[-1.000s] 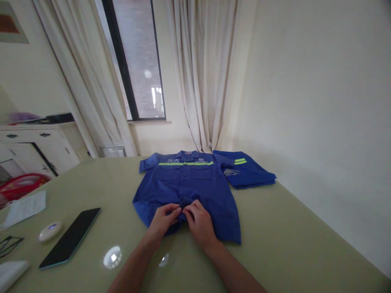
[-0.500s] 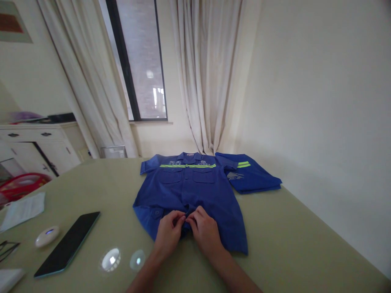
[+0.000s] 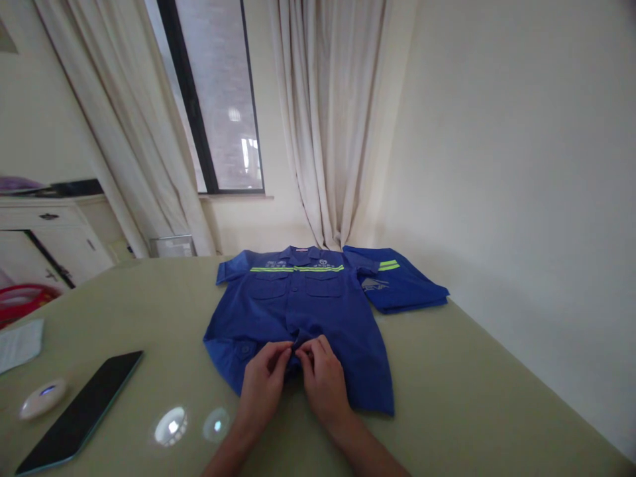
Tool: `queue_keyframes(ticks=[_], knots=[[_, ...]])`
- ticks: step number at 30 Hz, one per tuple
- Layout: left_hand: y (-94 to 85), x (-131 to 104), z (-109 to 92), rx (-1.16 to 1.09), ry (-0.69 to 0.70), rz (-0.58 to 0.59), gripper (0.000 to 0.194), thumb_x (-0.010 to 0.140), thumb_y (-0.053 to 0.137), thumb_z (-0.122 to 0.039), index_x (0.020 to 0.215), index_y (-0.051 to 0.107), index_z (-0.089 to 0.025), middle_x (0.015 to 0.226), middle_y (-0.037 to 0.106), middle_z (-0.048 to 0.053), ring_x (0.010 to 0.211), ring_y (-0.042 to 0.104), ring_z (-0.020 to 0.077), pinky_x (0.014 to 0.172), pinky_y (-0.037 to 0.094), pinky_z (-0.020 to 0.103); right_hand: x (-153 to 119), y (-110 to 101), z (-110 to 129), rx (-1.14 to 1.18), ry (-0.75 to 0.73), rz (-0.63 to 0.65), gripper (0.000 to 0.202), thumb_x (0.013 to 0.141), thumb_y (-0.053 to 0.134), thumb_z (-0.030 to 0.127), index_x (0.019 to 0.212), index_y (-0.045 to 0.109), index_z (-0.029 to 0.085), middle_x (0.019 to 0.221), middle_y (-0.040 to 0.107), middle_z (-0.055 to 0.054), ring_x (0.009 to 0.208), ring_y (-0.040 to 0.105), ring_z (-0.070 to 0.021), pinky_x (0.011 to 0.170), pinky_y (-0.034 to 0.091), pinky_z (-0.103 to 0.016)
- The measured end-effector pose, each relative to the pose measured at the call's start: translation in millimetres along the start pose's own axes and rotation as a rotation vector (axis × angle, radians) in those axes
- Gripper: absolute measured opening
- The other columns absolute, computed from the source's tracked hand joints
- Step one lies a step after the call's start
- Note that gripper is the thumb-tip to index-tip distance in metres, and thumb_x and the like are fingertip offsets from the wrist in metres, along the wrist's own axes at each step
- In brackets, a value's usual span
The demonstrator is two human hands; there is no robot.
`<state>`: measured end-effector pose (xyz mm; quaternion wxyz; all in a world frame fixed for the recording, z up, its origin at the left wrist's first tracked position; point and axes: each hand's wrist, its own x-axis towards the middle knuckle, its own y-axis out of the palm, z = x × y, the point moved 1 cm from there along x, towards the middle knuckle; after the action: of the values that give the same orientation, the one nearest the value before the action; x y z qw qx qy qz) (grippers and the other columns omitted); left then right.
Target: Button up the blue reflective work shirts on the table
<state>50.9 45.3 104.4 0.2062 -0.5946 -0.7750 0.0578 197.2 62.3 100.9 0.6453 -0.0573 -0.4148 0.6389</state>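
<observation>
View: head, looking forward and down over the tabletop (image 3: 462, 397).
Shirt (image 3: 342, 318): front up on the tabletop, collar at the far end, hem toward the body; bunched at the lower middle, lower left side turned over.
Left hand (image 3: 264, 374): thumb and forefinger pinched together on cloth at the lower front.
Right hand (image 3: 325, 374): pinching likewise, just beside the left fingertips, other fingers curled.
Exact grip point: hidden behind the fingertips; impossible to tell whether on edge, button or hole.
Placket (image 3: 292, 311): probably best with both edges level and slack between the pinches, for an even hem.
Pressure: light, right at the fingertips, to avoid fresh creases.
Folded garment (image 3: 415, 291): against the right sleeve; best not dragged along by a hard pull.
Tablet (image 3: 82, 411): well apart on the left, clear of the elbows.
</observation>
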Motion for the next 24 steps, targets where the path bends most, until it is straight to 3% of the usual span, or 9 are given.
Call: queue_keyframes(ticks=[5, 11, 16, 20, 24], knots=[[-1.8, 3, 7, 0.02, -0.109, 0.085, 0.029, 0.084, 0.063, -0.041, 0.1, 0.075, -0.02, 0.095, 0.078, 0.007, 0.088, 0.072, 0.0247, 0.083, 0.056, 0.036, 1, -2, 0, -0.012, 0.059, 0.044, 0.013, 0.096, 0.057, 0.019, 0.088, 0.066, 0.023, 0.094, 0.065, -0.002, 0.079, 0.067, -0.0174, 0.072, 0.048, -0.027], [-1.3, -3, -5, 0.126, 0.095, 0.035, 0.021, 0.09, 0.055, -0.029, 0.094, 0.074, -0.024, 0.092, 0.074, 0.003, 0.086, 0.068, 0.021, 0.079, 0.052, 0.032, 1, -5, 2, -0.154, -0.014, 0.109, 0.013, 0.097, 0.058, 0.019, 0.089, 0.068, 0.023, 0.092, 0.066, -0.002, 0.076, 0.068, -0.0172, 0.066, 0.046, -0.026], [-0.8, -6, -11, 0.176, 0.172, 0.009, 0.021, 0.092, 0.055, -0.027, 0.096, 0.076, -0.025, 0.088, 0.071, 0.003, 0.081, 0.066, 0.0194, 0.075, 0.051, 0.03, 0, -5, 2, -0.207, -0.058, 0.111, 0.012, 0.098, 0.059, 0.021, 0.089, 0.067, 0.023, 0.091, 0.065, -0.003, 0.072, 0.066, -0.0167, 0.064, 0.044, -0.026], [-4.0, -1, -9, 0.098, 0.139, 0.022, 0.02, 0.091, 0.058, -0.032, 0.093, 0.076, -0.024, 0.088, 0.072, 0.003, 0.084, 0.067, 0.02, 0.077, 0.051, 0.03, 2, -6, -1, 0.014, -0.027, 0.083, 0.014, 0.097, 0.058, 0.021, 0.089, 0.069, 0.021, 0.09, 0.064, -0.003, 0.076, 0.064, -0.0168, 0.069, 0.045, -0.026], [-7.8, 8, -2, -0.124, -0.048, 0.055, 0.031, 0.09, 0.058, -0.046, 0.098, 0.075, -0.022, 0.086, 0.074, 0.003, 0.075, 0.068, 0.0195, 0.073, 0.055, 0.031, 7, -6, -4, 0.355, 0.091, 0.029, 0.013, 0.093, 0.062, 0.024, 0.084, 0.071, 0.021, 0.081, 0.064, -0.001, 0.072, 0.061, -0.0159, 0.067, 0.045, -0.025]])
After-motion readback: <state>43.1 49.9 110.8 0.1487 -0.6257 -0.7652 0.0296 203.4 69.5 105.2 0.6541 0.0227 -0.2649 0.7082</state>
